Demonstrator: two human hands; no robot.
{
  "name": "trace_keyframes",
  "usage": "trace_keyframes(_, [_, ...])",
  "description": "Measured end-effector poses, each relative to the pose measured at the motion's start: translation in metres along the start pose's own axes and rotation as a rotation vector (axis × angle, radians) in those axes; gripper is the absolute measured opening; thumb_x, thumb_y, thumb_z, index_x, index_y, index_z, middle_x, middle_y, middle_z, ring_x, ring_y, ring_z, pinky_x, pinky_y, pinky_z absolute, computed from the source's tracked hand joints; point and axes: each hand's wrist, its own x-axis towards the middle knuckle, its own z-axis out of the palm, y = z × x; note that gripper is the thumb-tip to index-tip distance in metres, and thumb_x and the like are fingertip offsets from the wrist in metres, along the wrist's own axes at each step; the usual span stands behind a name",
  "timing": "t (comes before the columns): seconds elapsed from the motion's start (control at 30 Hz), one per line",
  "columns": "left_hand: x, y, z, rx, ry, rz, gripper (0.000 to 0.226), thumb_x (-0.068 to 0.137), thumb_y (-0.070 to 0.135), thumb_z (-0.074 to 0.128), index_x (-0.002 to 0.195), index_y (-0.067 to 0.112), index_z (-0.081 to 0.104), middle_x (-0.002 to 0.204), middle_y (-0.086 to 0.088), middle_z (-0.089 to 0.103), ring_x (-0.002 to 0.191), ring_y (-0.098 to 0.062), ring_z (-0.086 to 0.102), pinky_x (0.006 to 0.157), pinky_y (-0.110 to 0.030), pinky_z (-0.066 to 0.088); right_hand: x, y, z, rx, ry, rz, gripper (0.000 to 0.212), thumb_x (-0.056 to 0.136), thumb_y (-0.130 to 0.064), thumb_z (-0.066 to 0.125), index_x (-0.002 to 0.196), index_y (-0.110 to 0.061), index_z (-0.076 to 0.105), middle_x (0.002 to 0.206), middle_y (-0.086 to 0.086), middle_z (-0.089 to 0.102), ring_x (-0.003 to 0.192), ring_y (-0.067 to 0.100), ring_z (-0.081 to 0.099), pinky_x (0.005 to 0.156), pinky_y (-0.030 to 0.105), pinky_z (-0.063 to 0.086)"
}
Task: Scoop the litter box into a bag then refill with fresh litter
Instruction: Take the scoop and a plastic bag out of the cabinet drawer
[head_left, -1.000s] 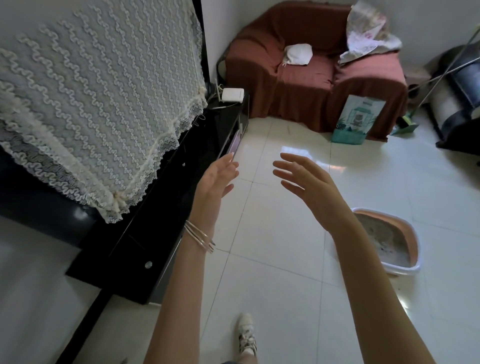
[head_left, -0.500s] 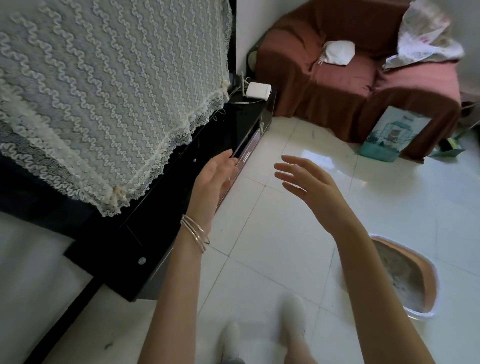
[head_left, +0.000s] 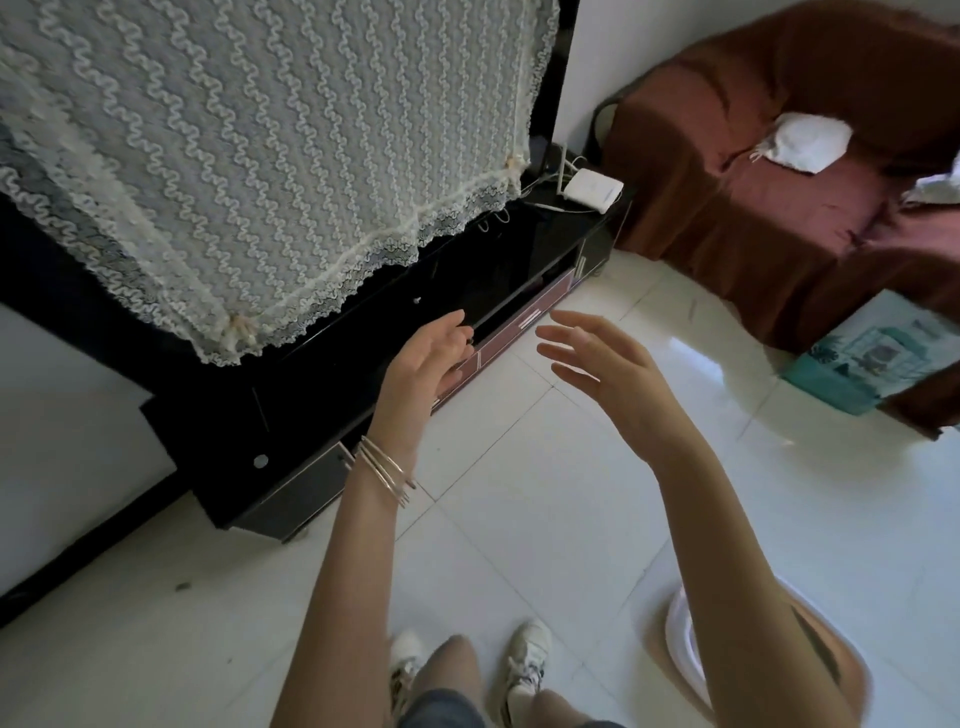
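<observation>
1. Left hand (head_left: 426, 364): raised over the front edge of the low black glossy cabinet (head_left: 311, 405), fingers loosely spread, grip empty; thin metal bangles (head_left: 387, 470) on the wrist.
2. Right hand (head_left: 613, 374): raised above the white tiled floor (head_left: 519, 519), fingers spread, grip empty.
3. White-rimmed pink plastic litter box (head_left: 680, 639): on the floor, bottom right, mostly hidden behind the right forearm.
4. Teal printed litter bag (head_left: 872, 358): upright against the brown covered sofa (head_left: 753, 197).

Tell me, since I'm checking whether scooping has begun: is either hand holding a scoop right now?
No: the left hand and right hand are both raised over the floor with fingers spread, holding nothing.
</observation>
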Motion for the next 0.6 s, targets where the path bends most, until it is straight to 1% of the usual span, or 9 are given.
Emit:
trace_keyframes(0.07, [0.001, 0.000, 0.002, 0.001, 0.036, 0.001, 0.032, 0.095, 0.024, 0.043, 0.126, 0.021, 0.051, 0.120, 0.002, 0.059, 0.112, -0.011, 0.058, 0.095, -0.027, 0.046, 0.005, 0.002, -0.005, -0.007, -0.031, 0.005, 0.038, 0.084, -0.037, 0.055, 0.118, -0.023, 0.060, 0.118, -0.002, 0.065, 0.112, 0.014, 0.060, 0.103, 0.038, 0.043])
trace_keyframes(0.17, [0.005, 0.000, 0.000, 0.003, 0.086, 0.008, 0.030, 0.095, 0.024, 0.042, 0.123, 0.024, 0.051, 0.122, 0.002, 0.058, 0.111, -0.010, 0.058, 0.093, -0.026, 0.047, 0.018, 0.003, -0.007, -0.020, -0.085, 0.013, 0.039, 0.085, -0.037, 0.053, 0.120, -0.022, 0.058, 0.119, -0.003, 0.065, 0.112, 0.013, 0.060, 0.103, 0.039, 0.042])
trace_keyframes(0.3, [0.017, -0.005, -0.007, -0.016, 0.139, -0.003, 0.029, 0.095, 0.023, 0.042, 0.123, 0.024, 0.051, 0.120, 0.002, 0.058, 0.110, -0.010, 0.058, 0.094, -0.027, 0.047, 0.041, 0.003, -0.006, -0.026, -0.132, 0.022, 0.040, 0.086, -0.037, 0.052, 0.123, -0.021, 0.057, 0.120, -0.001, 0.064, 0.113, 0.013, 0.060, 0.103, 0.037, 0.043])
trace_keyframes(0.5, [0.056, -0.006, -0.017, -0.061, 0.161, -0.003, 0.030, 0.096, 0.024, 0.042, 0.124, 0.023, 0.051, 0.123, 0.000, 0.058, 0.111, -0.010, 0.058, 0.093, -0.027, 0.046, 0.084, -0.001, -0.001, -0.058, -0.159, 0.033, 0.039, 0.086, -0.038, 0.053, 0.121, -0.022, 0.058, 0.117, -0.003, 0.066, 0.110, 0.011, 0.061, 0.099, 0.033, 0.045])
trace_keyframes(0.6, [0.080, 0.000, -0.024, -0.086, 0.176, 0.009, 0.029, 0.095, 0.025, 0.043, 0.122, 0.024, 0.052, 0.123, 0.000, 0.058, 0.112, -0.010, 0.058, 0.096, -0.029, 0.046, 0.111, -0.009, 0.004, -0.077, -0.173, 0.037, 0.036, 0.089, -0.037, 0.055, 0.121, -0.021, 0.058, 0.117, -0.003, 0.066, 0.110, 0.011, 0.061, 0.101, 0.035, 0.045])
